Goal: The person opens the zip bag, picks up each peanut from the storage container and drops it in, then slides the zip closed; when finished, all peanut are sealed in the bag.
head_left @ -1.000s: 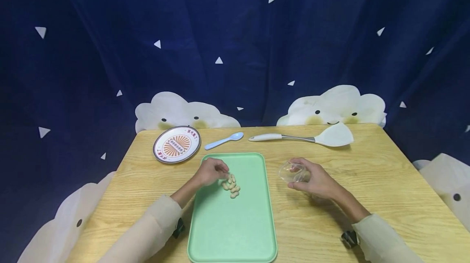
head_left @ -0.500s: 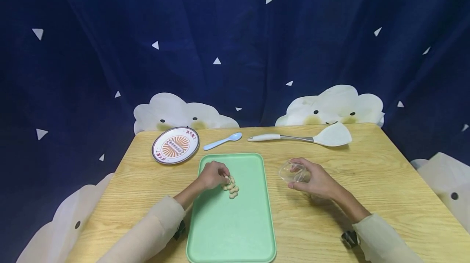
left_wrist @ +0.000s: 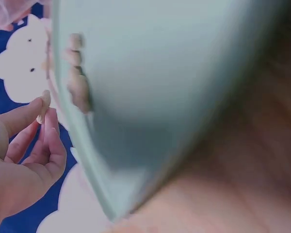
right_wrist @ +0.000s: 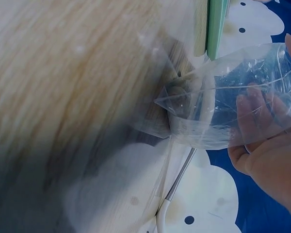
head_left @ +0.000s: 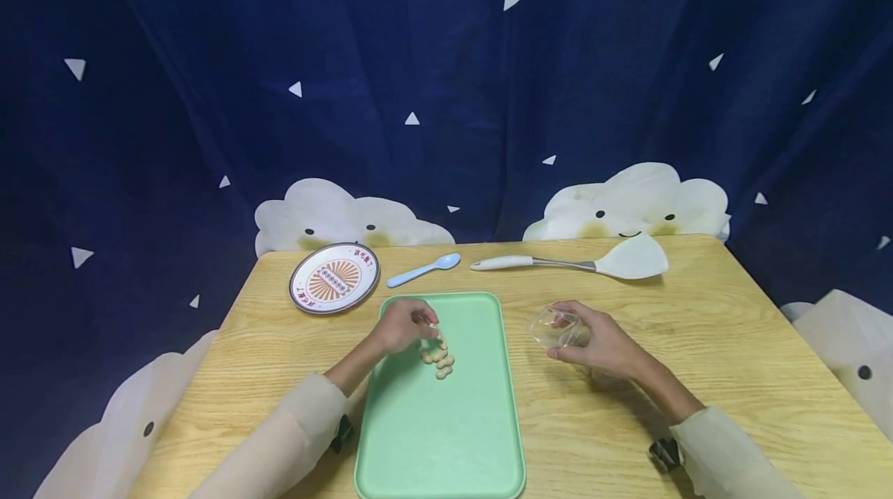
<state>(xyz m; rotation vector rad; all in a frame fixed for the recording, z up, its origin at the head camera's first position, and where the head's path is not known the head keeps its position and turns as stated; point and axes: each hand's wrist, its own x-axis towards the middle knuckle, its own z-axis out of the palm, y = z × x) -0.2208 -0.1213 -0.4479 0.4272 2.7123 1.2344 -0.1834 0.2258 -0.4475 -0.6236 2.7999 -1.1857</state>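
My left hand (head_left: 403, 326), over the upper left of the green tray (head_left: 439, 437), pinches a peanut (left_wrist: 44, 106) between thumb and fingertips. Several more unshelled peanuts (head_left: 443, 364) lie in a small cluster on the tray, just below those fingers. To the right of the tray, my right hand (head_left: 603, 341) holds a clear plastic bag (right_wrist: 223, 97) with its mouth spread by the fingers and thumb. Through the film in the right wrist view, fingers show behind the bag and a brownish lump (right_wrist: 180, 99) appears near its lower end.
Along the back of the wooden table (head_left: 698, 344) lie a round printed plate (head_left: 335, 277), a small light-blue spoon (head_left: 423, 270) and a white spatula (head_left: 628, 258) with a steel shaft. Behind the table hangs a dark blue curtain (head_left: 460, 57) with white triangles and clouds.
My left hand dipped into the peanut cluster and has now risen slightly up and left with a peanut in its fingertips. My right hand and the bag have stayed put.
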